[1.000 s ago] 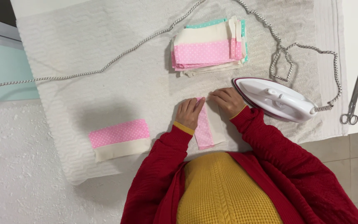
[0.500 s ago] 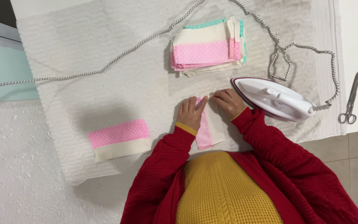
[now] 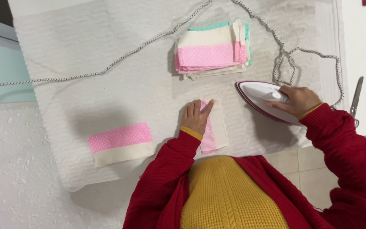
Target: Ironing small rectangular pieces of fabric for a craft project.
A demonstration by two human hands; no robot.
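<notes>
White padded mat (image 3: pixel 106 85) covers the counter w/ corded iron (image 3: pixel 267 99) near its right edge. Right hand (image 3: pixel 295 101) grips iron's handle; left hand (image 3: pixel 196 116) lies flat, fingers spread, pressing pink-and-cream fabric piece (image 3: pixel 217 129) at mat's front edge. Fabric stack (image 3: pixel 212 48) sits toward back edge, another pink-cream piece (image 3: pixel 121 144) front left.

The left hand (image 3: pixel 196 117) lies flat, fingers spread, on a small folded piece of pink dotted and cream fabric (image 3: pixel 215 127) on the white textured cloth covering the surface (image 3: pixel 106 97). The right hand (image 3: pixel 295 101) grips the handle of a white iron with a dark red edge (image 3: pixel 259 95), just right of that piece. A stack of pink, cream and teal fabric pieces (image 3: pixel 212 50) lies farther up, a single pink-and-cream piece (image 3: pixel 120 144) lies to the left, and the iron's speckled cord (image 3: pixel 106 68) crosses the cloth.
</notes>
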